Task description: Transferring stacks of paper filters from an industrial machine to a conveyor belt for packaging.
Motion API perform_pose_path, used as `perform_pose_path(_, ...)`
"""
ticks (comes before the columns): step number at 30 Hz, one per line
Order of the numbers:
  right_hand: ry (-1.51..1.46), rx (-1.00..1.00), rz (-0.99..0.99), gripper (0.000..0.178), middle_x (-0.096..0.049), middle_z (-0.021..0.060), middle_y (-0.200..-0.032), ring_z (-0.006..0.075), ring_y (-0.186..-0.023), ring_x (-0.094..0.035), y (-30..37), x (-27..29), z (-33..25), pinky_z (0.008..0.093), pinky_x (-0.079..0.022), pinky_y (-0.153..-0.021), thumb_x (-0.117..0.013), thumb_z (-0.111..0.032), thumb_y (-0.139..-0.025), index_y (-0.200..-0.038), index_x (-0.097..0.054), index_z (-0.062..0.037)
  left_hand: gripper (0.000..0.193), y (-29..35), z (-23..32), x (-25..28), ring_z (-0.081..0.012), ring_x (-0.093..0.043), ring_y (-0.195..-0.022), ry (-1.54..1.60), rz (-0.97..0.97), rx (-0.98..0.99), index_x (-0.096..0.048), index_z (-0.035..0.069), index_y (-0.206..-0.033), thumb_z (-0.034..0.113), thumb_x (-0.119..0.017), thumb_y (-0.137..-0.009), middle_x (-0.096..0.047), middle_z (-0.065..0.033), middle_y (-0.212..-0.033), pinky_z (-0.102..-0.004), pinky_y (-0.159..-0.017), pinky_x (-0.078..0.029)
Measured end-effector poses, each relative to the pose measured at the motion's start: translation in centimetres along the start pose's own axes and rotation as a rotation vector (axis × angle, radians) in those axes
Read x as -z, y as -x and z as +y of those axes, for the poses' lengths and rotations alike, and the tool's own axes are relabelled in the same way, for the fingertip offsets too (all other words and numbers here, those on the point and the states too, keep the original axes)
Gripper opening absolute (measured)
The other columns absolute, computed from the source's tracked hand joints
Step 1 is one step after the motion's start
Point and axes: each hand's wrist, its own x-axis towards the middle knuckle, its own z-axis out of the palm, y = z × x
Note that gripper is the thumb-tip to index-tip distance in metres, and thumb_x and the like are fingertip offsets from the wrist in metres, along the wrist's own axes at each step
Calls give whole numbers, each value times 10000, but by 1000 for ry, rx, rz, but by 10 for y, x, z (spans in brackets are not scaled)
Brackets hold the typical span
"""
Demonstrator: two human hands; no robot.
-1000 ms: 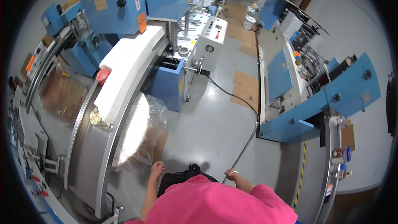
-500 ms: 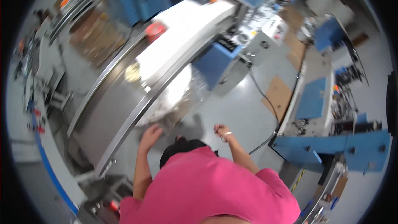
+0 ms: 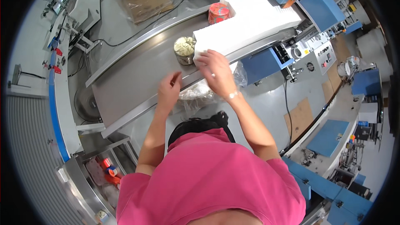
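Note:
A long block of stacked white paper sheets (image 3: 246, 23) lies along a sloping metal trough. My right hand (image 3: 216, 73) reaches over the trough's near rail, fingers stretched out at the near end of the stack; whether they touch the paper I cannot tell. Just left of that end stands a round can-like cylinder (image 3: 184, 46) with a pale yellow patterned top. Below it, by the rail, my left hand (image 3: 169, 91) is held with loosely bent fingers, a gap at the thumb and nothing seen in it. A red patterned cylinder (image 3: 218, 13) sits against the stack's far side.
The metal trough (image 3: 133, 79) has raised rails. Clear plastic with white material (image 3: 198, 93) hangs beneath its near rail. Blue machinery (image 3: 260, 64) stands to the right, with a cable (image 3: 286, 112) on the floor. At lower left is a metal bin (image 3: 89, 183) holding red items.
Both hands have risen from beside my body to the trough, the right reaching the paper stack's end. The view has shifted, so the trough now sits farther right, and the picture is sharper.

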Motion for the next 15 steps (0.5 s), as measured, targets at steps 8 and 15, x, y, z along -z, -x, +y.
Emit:
perform_pose_path(8, 268, 138, -291, 211, -582, 55, -889, 243, -1027, -532, -21, -45, 40, 390, -395, -934, -626, -164, -721, -912, -581, -87, 606, -74, -6, -11, -361, -416, -1196, -399, 229, -428, -480, 93, -1277, 15, -649, -701, -397, -211, -1338, -416, -983, -372)
perform_pose_path(15, 145, 274, -239, 91, -559, 70, -842, 236, -971, -532, -16, -28, 61, 366, -406, -908, -537, -110, -712, -793, -547, -70, 758, -101, -8, -34, -413, -386, -1199, -537, 69, -435, -482, 203, -1297, 55, -751, -604, -330, -202, -1390, -473, -986, -361)
